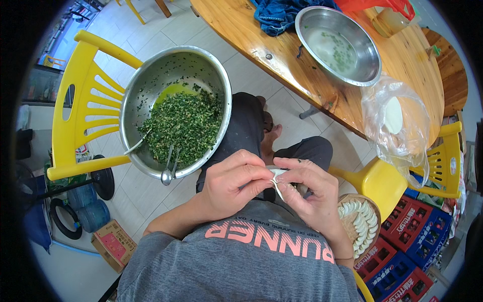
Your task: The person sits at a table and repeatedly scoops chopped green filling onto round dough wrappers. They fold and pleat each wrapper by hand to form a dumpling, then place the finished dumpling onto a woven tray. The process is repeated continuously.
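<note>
A partly folded dumpling (278, 180) of white dough is held in front of my chest. My left hand (237, 181) pinches its left end between thumb and fingers. On the other side, my right hand (309, 185) grips it with fingertips and thumb; a green speck clings to one finger. To the left, a big steel bowl (130, 94) contains chopped green filling (185, 124), with several spoon handles (169, 160) at its near rim. Beyond my right forearm, a round woven tray (349, 226) carries rows of folded dumplings (364, 222), partly hidden by the arm.
On the wooden table (264, 53) stand a steel basin (371, 64) of cloudy liquid and a clear plastic bag (400, 147) with white dough rounds (393, 115). Yellow chairs (71, 147) flank me, and a yellow stool (381, 185) is at right. Bottle crates (407, 222) are stacked lower right.
</note>
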### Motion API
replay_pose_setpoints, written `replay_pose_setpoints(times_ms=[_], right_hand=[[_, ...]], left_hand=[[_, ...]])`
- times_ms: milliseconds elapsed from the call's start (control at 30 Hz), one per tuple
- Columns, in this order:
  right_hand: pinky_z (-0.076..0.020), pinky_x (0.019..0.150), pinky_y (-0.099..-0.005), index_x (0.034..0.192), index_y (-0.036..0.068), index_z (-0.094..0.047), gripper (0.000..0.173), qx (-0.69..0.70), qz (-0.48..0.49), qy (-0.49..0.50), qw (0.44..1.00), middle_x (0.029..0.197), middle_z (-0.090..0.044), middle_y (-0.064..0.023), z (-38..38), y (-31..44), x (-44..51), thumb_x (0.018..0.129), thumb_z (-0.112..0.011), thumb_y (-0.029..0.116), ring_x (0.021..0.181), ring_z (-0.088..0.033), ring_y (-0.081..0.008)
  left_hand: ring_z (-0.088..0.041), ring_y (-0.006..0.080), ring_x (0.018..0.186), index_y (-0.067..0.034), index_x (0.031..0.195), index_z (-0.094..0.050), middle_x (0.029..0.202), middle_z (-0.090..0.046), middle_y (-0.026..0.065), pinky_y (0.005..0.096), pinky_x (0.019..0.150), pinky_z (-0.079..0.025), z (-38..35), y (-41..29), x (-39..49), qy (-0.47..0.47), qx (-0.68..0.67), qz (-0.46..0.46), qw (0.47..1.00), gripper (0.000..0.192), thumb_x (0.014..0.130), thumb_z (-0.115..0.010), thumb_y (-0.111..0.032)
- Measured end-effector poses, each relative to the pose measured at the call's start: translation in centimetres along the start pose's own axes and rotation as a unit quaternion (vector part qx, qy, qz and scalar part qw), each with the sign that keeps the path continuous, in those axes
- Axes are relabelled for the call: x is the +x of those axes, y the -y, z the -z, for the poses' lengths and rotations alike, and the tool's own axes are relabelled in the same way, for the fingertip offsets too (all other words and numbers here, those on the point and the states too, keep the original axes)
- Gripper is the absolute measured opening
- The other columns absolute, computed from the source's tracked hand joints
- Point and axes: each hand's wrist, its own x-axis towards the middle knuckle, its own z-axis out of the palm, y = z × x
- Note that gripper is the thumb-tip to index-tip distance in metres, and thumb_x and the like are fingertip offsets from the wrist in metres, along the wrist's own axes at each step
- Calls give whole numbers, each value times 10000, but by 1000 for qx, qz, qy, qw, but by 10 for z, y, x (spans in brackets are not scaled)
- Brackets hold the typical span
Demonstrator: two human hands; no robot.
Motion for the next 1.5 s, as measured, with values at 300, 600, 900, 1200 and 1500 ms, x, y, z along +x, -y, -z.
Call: replay_pose_setpoints(times_ms=[300,600,900,1200,1500], right_hand=[[-565,769,-261,1146,-18,-596,276,119,-183,42,975,1187,-662,-156,10,-4,-2,871,-623,-36,1024,-651,-171],[-575,654,-211,1112,-2,-590,204,251,-178,14,951,1171,-666,-148,7,-11,-3,911,-624,-10,898,-658,-104],[-583,580,-224,1115,17,-546,188,378,-230,73,894,1193,-651,-161,14,-21,8,933,-587,-6,855,-690,-169],[-593,621,-239,1060,21,-568,133,336,-214,46,916,1185,-657,-168,12,-17,4,934,-613,17,854,-684,-153],[-572,641,-233,995,-4,-619,117,173,-168,4,970,1150,-675,-184,5,-4,0,884,-656,-3,854,-681,-139]], left_hand=[[-658,207,800,2,910,-685,993,-622,123,290,656,-555,-4,3,2,-21,8,-15,1000,190,743,-776,13],[-655,188,814,-10,938,-711,997,-643,106,277,678,-542,-3,2,3,25,-34,20,999,199,756,-791,-17],[-650,198,856,-14,949,-713,1004,-634,100,286,715,-538,-7,4,1,-11,-61,36,997,187,772,-768,7],[-653,189,823,-19,956,-716,1004,-637,92,274,686,-536,-13,4,0,-16,-153,136,979,175,787,-753,8],[-645,205,830,-30,923,-724,978,-664,100,288,706,-522,-9,7,-1,-19,-41,28,999,203,734,-791,-3]])
